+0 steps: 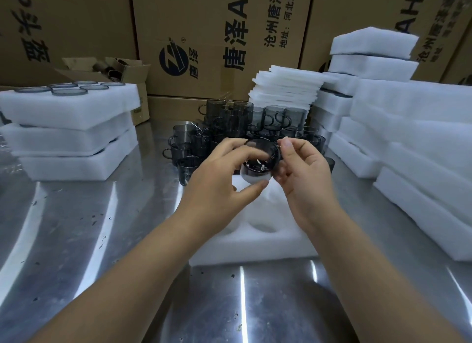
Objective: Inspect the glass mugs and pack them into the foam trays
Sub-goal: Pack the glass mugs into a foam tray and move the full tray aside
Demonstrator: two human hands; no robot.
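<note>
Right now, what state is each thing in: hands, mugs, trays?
Left hand, grips the held mug.
Right hand, grips the same mug.
Held mug, lifted above the front tray, not yet packed.
Front tray, flat on the table, visible pockets empty.
Loose mugs, upright, clustered behind the front tray.
Left tray stack, top one loaded, rims showing.

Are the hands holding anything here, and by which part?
A grey glass mug, between both hands: the left hand grips it from rim to base, the right hand pinches its right side.
</note>
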